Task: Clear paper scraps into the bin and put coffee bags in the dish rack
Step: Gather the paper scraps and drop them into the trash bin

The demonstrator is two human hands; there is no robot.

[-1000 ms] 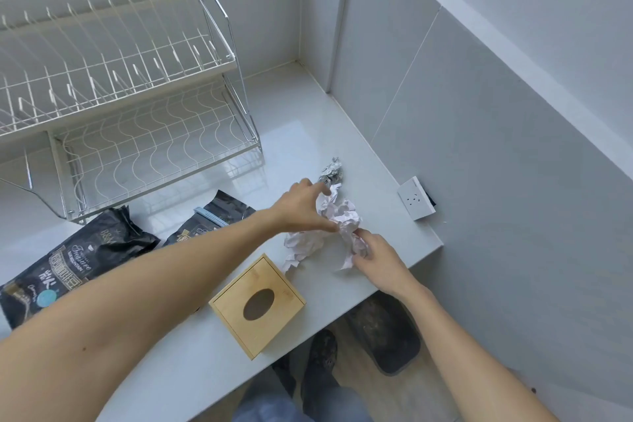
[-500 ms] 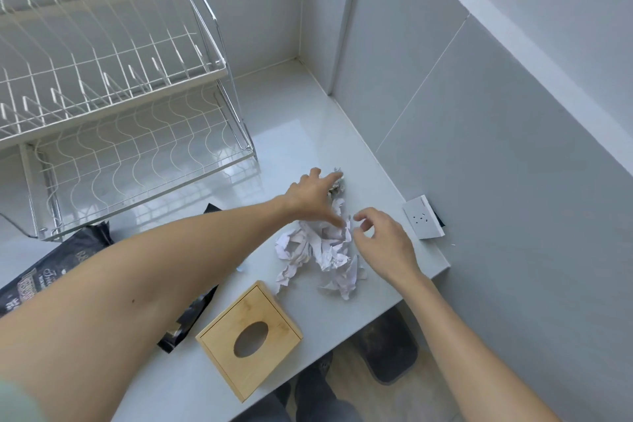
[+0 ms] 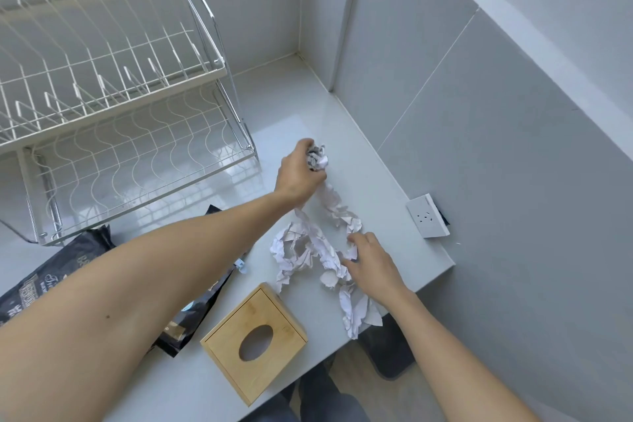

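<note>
Crumpled white paper scraps [image 3: 318, 247] strewn mid-counter, near the right edge. Left hand [image 3: 298, 172] closed round a grey-and-white paper ball [image 3: 317, 157] at the far end of the litter. Right hand [image 3: 371, 262] resting on the near scraps, fingers loosely curled; actual grasp impossible to tell. Two black coffee bags [image 3: 51, 271] flat on the counter [image 3: 308, 106] at left, partly under the left forearm, beside the white wire dish rack [image 3: 113, 103]. Wooden tissue box [image 3: 254, 342] near front edge; white socket block [image 3: 427, 216] at right.

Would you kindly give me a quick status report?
Left hand clutching crumpled wad. Right hand on paper scraps. Nothing blocking.
</note>
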